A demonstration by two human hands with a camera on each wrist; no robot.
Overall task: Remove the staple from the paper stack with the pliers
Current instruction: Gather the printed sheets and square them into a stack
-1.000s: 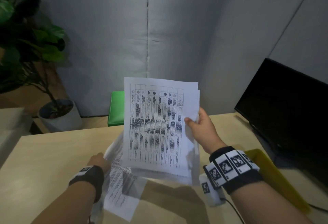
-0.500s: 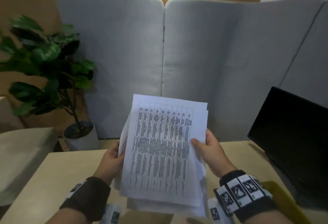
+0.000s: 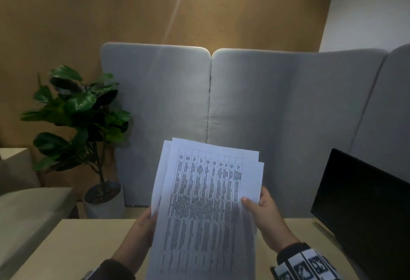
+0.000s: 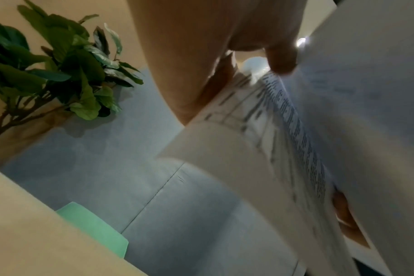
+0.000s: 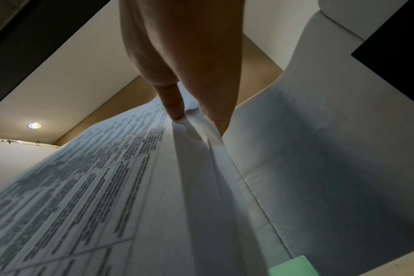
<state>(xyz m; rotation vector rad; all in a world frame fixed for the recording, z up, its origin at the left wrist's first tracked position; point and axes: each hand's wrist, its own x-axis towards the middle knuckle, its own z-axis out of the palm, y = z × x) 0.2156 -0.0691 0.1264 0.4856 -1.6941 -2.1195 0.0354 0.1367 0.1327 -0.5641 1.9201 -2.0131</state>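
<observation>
Paper stack [image 3: 206, 208] is being held upright above the surface [image 3: 73, 248], printed table facing the camera, sheets fanning slightly apart at the top edge. Left hand [image 3: 142, 231] is gripping the left edge; right hand [image 3: 266, 217] is pinching the right edge, thumb lying on the front sheet. Both grips are holding paper. Staple: not visible in any view. Pliers: not in view either. Monitor [image 3: 363, 208] is standing to the right, potted plant [image 3: 84, 124] to the left, grey panels [image 3: 266, 113] behind. Risk, as I judge it: loose sheets are sliding out of register, so the staple corner could tear when pulled.
</observation>
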